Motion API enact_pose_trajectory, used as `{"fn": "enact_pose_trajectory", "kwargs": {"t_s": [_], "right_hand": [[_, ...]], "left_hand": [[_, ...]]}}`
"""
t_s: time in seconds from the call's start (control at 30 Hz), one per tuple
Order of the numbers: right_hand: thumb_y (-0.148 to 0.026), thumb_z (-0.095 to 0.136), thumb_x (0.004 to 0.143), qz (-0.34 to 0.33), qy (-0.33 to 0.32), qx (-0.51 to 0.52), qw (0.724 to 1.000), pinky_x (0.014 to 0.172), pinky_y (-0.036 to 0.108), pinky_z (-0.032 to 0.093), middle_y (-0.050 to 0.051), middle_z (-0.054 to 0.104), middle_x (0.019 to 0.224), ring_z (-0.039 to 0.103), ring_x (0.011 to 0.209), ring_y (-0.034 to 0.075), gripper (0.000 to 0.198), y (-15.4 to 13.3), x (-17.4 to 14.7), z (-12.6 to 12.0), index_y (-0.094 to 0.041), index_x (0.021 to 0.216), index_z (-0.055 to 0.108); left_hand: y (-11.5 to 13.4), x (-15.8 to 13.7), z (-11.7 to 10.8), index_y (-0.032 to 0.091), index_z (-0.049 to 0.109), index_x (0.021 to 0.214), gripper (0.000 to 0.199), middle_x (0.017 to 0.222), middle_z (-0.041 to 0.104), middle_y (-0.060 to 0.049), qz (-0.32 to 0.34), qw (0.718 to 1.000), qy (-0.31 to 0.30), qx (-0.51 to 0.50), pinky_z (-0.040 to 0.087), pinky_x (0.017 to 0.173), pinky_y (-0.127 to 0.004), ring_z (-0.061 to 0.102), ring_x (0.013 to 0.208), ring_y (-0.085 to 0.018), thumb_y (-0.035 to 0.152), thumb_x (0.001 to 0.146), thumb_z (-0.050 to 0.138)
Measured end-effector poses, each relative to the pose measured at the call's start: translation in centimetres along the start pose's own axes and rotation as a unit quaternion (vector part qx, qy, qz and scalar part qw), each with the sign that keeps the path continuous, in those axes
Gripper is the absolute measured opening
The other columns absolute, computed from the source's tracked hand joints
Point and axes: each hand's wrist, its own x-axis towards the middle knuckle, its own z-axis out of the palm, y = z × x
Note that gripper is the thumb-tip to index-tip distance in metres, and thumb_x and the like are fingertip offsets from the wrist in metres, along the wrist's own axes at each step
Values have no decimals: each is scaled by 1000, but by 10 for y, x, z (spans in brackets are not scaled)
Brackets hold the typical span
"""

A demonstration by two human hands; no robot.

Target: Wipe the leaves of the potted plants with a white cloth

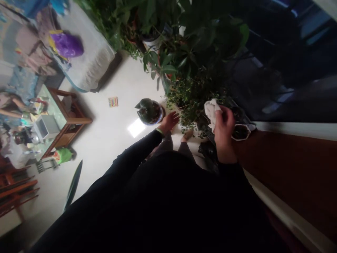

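My right hand (224, 124) is closed around a crumpled white cloth (212, 109), held up beside the leafy bushy plant (186, 98). My left hand (170, 123) has its fingers stretched out and holds nothing. It hovers between that bushy plant and a broad-leaved potted plant (147, 110) in a blue-rimmed pot on the floor. Whether its fingertips brush any leaves I cannot tell. Just right of my right hand is a small white-rimmed pot (240, 131) with dark soil.
More large plants (179, 38) crowd the far side, along a dark window (284, 70). A wooden table (65, 121) with many items stands at the left, near a covered sofa (89, 52). A small colourful box (113, 102) lies on the pale floor (105, 133).
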Motion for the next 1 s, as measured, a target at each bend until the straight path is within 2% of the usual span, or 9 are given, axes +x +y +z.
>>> {"fn": "enact_pose_trajectory", "kwargs": {"t_s": [0.1, 0.2, 0.27, 0.37, 0.5, 0.6, 0.73, 0.87, 1.0], "right_hand": [[-42, 65, 104, -93, -110, -68, 987, 114, 56, 57, 15, 72, 132, 69, 124, 32, 35, -20, 11, 48, -24, 134, 69], [-26, 65, 98, -143, -197, -149, 958, 122, 60, 51, 17, 70, 139, 64, 134, 36, 37, -18, 12, 84, -23, 135, 68], [-19, 64, 94, -143, -241, -197, 939, 120, 60, 52, 18, 72, 138, 65, 131, 36, 38, -9, 7, 90, -23, 131, 71], [-18, 64, 92, -151, -297, -226, 915, 113, 57, 56, 15, 77, 131, 69, 121, 35, 34, -1, -5, 79, -24, 124, 74], [-24, 63, 97, -163, -286, -213, 920, 112, 52, 58, 13, 79, 131, 71, 123, 32, 33, -14, -1, 63, -25, 128, 74], [-23, 61, 99, -164, -249, -231, 926, 116, 52, 55, 16, 77, 135, 69, 127, 32, 36, -24, 17, 74, -24, 133, 72], [-19, 64, 93, -135, -309, -279, 899, 117, 57, 54, 18, 76, 136, 68, 128, 35, 36, -26, 22, 96, -21, 127, 75], [-21, 63, 95, -118, -399, -241, 877, 116, 53, 57, 13, 79, 133, 71, 125, 31, 34, -33, 5, 100, -24, 126, 77], [-28, 59, 101, -146, -307, -258, 904, 116, 54, 57, 15, 78, 134, 70, 126, 31, 36, -46, 6, 108, -25, 134, 74]], "left_hand": [[-2, 10, 8, 21, 71, 129, 31, 120, 80, -10, 4, 999, -35, -29, 56, 115, -40, 76, 100, -20, 25, 108, 49], [-7, 11, 11, 19, 71, 124, 28, 103, 78, -8, -8, 997, -64, -53, 58, 108, -37, 73, 86, -18, 24, 108, 49], [-11, 9, 8, 17, 71, 117, 25, 94, 76, -6, -17, 995, -73, -69, 59, 104, -35, 71, 81, -18, 23, 109, 48], [-14, 8, -2, 17, 70, 108, 25, 87, 73, -5, -26, 993, -66, -92, 59, 103, -34, 70, 78, -17, 22, 109, 46], [-9, 18, -9, 18, 68, 114, 23, 104, 77, -9, -46, 989, -53, -127, 56, 110, -37, 74, 90, -20, 21, 108, 47], [-2, 32, -2, 20, 66, 114, 21, 114, 78, -10, -56, 985, -56, -151, 57, 110, -36, 75, 98, -20, 22, 108, 46], [1, 47, 3, 20, 63, 102, 17, 90, 72, -6, -53, 984, -47, -161, 59, 99, -31, 70, 82, -17, 19, 107, 47], [-6, 51, -13, 19, 63, 90, 13, 74, 64, -2, -23, 991, -16, -134, 57, 91, -31, 62, 72, -15, 14, 101, 57], [-2, 60, -27, 19, 68, 96, 5, 83, 71, -3, 50, 995, 4, -90, 55, 95, -30, 66, 83, -15, 14, 95, 66]]}}
